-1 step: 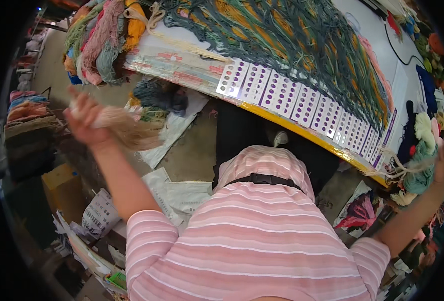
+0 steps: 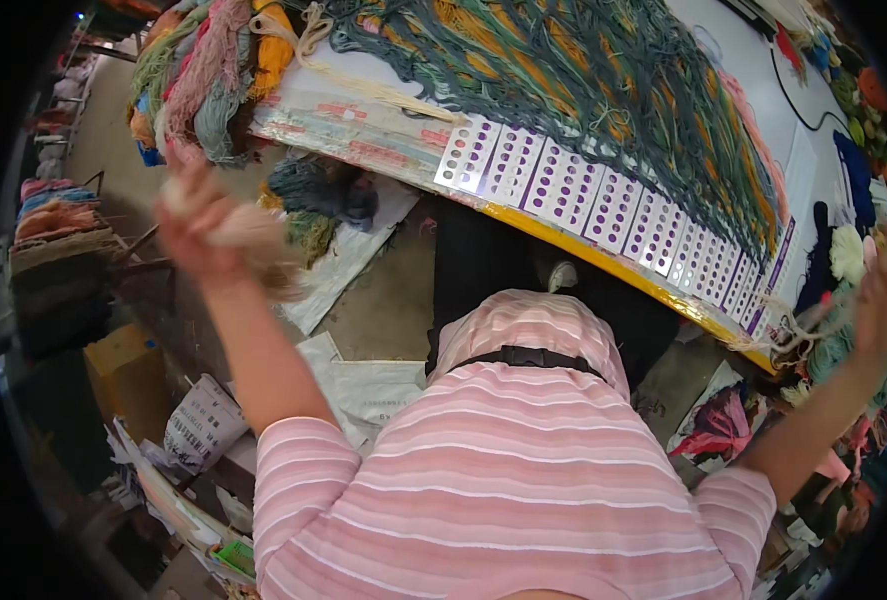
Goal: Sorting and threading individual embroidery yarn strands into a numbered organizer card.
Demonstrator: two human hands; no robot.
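My left hand (image 2: 203,225), smeared by motion, is closed around a bundle of pale beige yarn (image 2: 258,245) at the left, out beyond the table's corner. At the far right my right hand (image 2: 878,300) is raised beside the table end, blurred. Loose pale strands (image 2: 793,338) lie at the table corner next to it, and whether its fingers hold any of them is unclear. Between the hands, long dark green and ochre yarn strands (image 2: 563,75) spread over the table. Their near ends lie along a row of white cards with punched holes (image 2: 563,187).
Colored yarn skeins (image 2: 208,85) hang at the table's left end. More skeins (image 2: 848,250) crowd the right side. A yellow edge strip (image 2: 613,262) runs along the table front. White sacks (image 2: 373,390), a cardboard box (image 2: 128,385) and dark yarn (image 2: 323,190) lie below.
My left hand has shifted slightly right and lower with the beige yarn. My right hand has moved a little to the left and up.
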